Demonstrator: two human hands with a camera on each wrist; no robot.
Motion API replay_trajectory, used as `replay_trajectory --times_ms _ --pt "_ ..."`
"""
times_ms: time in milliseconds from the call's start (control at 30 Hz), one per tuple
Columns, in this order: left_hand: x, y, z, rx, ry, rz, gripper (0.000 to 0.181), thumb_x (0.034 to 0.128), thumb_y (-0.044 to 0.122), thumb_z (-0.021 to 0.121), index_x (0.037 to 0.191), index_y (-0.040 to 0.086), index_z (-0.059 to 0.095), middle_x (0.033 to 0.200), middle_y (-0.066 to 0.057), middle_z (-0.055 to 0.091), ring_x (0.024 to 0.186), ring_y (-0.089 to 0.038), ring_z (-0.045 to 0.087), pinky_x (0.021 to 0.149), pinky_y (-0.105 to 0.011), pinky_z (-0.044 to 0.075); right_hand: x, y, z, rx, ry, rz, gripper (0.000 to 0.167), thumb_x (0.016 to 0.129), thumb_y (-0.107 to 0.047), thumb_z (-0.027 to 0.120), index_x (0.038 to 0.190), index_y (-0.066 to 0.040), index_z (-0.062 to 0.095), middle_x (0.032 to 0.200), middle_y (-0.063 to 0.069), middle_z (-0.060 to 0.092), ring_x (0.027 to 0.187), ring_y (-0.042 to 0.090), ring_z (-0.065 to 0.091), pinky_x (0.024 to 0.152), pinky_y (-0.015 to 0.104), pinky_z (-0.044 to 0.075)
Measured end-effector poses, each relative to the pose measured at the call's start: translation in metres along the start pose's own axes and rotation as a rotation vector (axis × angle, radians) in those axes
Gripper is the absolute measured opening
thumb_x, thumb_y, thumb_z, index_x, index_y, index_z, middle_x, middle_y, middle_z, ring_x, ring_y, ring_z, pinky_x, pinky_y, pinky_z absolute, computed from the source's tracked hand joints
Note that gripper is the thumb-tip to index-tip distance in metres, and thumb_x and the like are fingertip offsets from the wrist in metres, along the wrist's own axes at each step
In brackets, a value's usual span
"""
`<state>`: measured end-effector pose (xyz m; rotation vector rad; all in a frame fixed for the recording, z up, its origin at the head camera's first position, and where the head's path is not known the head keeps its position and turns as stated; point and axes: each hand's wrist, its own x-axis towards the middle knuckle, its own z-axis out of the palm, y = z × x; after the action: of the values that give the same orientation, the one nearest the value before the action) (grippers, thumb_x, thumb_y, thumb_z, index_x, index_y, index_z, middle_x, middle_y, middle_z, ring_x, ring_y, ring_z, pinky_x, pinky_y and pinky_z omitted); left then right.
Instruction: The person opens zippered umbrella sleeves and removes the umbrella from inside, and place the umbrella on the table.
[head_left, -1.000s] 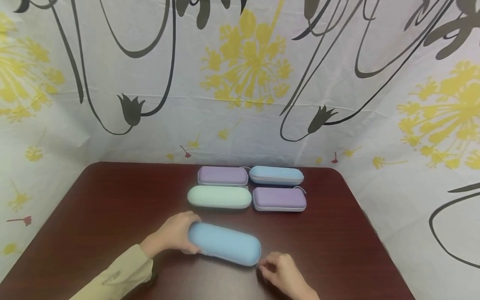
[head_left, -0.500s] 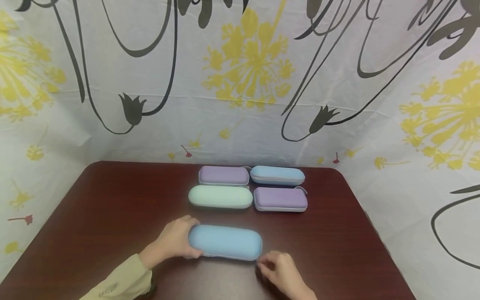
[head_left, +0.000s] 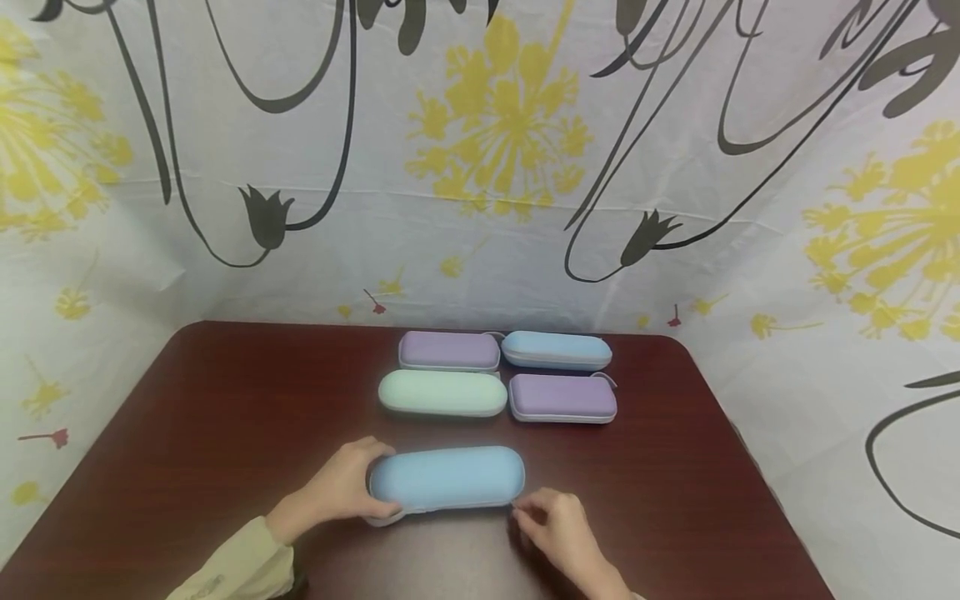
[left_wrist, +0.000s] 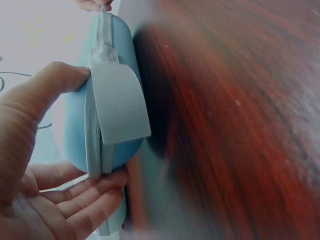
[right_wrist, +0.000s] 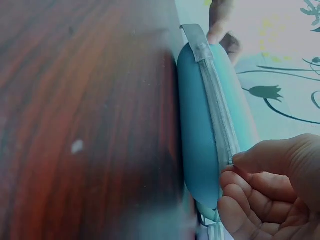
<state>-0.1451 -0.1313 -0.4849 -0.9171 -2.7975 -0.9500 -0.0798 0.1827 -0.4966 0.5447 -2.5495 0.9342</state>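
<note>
A light blue zippered glasses case (head_left: 450,479) lies lengthwise at the front middle of the table. My left hand (head_left: 341,483) grips its left end, the thumb (left_wrist: 65,75) pressing one half and the fingers round the far side. At that end a grey fabric strap (left_wrist: 120,102) sticks out beside the zip. At the case's front right corner, my right hand (head_left: 558,525) pinches the small zipper pull (right_wrist: 231,162) between thumb and curled forefinger. The pale zip (right_wrist: 217,105) looks closed along the side seen in the right wrist view.
Behind the blue case stand two rows of similar cases: mint green (head_left: 442,393) and purple (head_left: 562,398) in front, another purple (head_left: 448,350) and another blue (head_left: 557,350) at the back. A patterned cloth (head_left: 480,275) hangs behind the dark wooden table (head_left: 247,400).
The blue glasses case has turned, its right end swinging away from me and its left end coming slightly nearer. Both hands have shifted a little with it, keeping their places at its ends.
</note>
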Motion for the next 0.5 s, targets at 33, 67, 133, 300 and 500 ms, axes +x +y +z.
replay_trajectory --times_ms 33,67,133,300,500 --pt "-0.001 -0.001 0.000 -0.007 -0.002 0.008 0.061 0.0577 0.041 0.084 0.100 0.000 0.065 0.088 0.001 0.060 0.078 -0.010 0.057 0.068 -0.028 0.051 0.001 -0.001 0.000 0.002 -0.009 0.002 0.017 0.064 0.003 0.078 0.071 -0.010 0.071 0.068 -0.008 0.064 0.061 -0.003 0.051 0.055 0.012 0.041" --pt "-0.001 -0.002 0.001 -0.008 -0.002 0.013 0.061 0.0575 0.041 0.084 0.099 0.001 0.065 0.088 0.001 0.060 0.078 -0.010 0.057 0.068 -0.028 0.051 0.001 -0.002 0.000 0.003 -0.019 0.003 0.016 0.064 0.003 0.078 0.071 -0.010 0.071 0.068 -0.008 0.064 0.061 -0.003 0.052 0.055 0.012 0.041" --pt "-0.002 -0.003 0.002 -0.011 0.003 0.018 0.061 0.0568 0.041 0.084 0.099 0.001 0.065 0.088 0.002 0.060 0.078 -0.010 0.057 0.068 -0.028 0.051 0.001 -0.004 0.002 0.003 -0.038 -0.003 0.015 0.065 0.001 0.078 0.072 -0.011 0.072 0.069 -0.008 0.065 0.062 -0.003 0.052 0.055 0.012 0.041" --pt "-0.002 -0.001 0.002 -0.004 -0.002 -0.012 0.061 0.0559 0.040 0.085 0.100 0.002 0.065 0.088 0.002 0.060 0.078 -0.010 0.057 0.069 -0.029 0.051 0.001 -0.011 0.013 -0.034 -0.032 -0.049 0.013 0.065 -0.004 0.079 0.071 -0.012 0.072 0.069 -0.008 0.066 0.064 -0.001 0.057 0.057 0.013 0.043" --pt "-0.002 0.001 0.001 0.001 -0.010 -0.024 0.061 0.0564 0.038 0.085 0.101 0.002 0.065 0.089 0.001 0.060 0.078 -0.011 0.057 0.069 -0.030 0.052 0.005 -0.020 0.017 -0.056 -0.039 -0.048 0.010 0.067 -0.008 0.079 0.071 -0.014 0.072 0.069 -0.007 0.066 0.063 0.000 0.057 0.056 0.016 0.044"
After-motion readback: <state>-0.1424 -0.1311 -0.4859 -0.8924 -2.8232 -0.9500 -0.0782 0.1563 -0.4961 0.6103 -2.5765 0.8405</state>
